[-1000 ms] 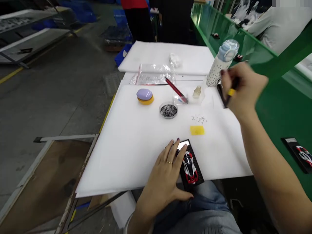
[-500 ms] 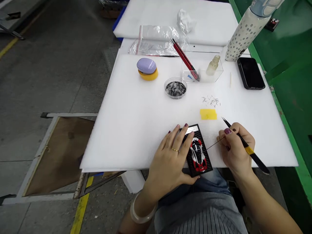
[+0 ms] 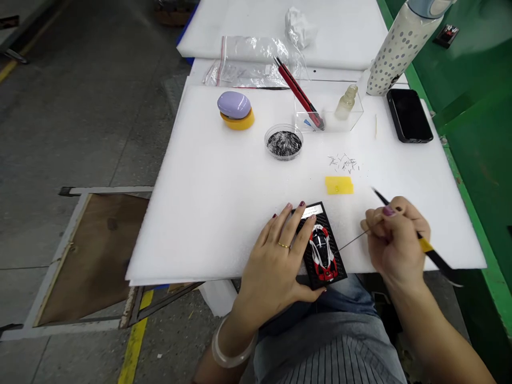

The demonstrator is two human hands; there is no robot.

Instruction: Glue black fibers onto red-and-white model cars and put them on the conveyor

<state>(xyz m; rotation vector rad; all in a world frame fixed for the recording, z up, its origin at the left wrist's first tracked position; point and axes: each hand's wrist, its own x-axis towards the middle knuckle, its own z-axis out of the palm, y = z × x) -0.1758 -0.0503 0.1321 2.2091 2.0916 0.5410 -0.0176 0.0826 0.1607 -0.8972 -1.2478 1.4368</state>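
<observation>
A small red, white and black model car (image 3: 322, 250) sits on a black, carbon-patterned base (image 3: 339, 271) at the table's front edge. My left hand (image 3: 272, 261) grips this base, fingers over its left side and upper end, thumb at its lower end. Pinched between thumb and finger of my right hand (image 3: 400, 245) is a thin dark wire-like rod (image 3: 352, 241), its far end near the car's right side. Black tweezers with a yellow band (image 3: 442, 265) also lie in that hand, tips pointing up and left, apart from the car.
Beyond the hands are a yellow strip (image 3: 339, 185), scattered tiny dark slivers (image 3: 344, 162) and a round dish of black bits (image 3: 284, 143). Farther back stand a clear tray (image 3: 328, 121) with a small bottle (image 3: 346, 102), a lilac-and-yellow case (image 3: 235, 109), a phone (image 3: 410, 116) and a drinking bottle (image 3: 404, 48).
My right hand has moved slightly right, drawing the rod a little away from the car. The tweezers have shifted right with it. My left hand keeps its hold; the whole view has shifted slightly.
</observation>
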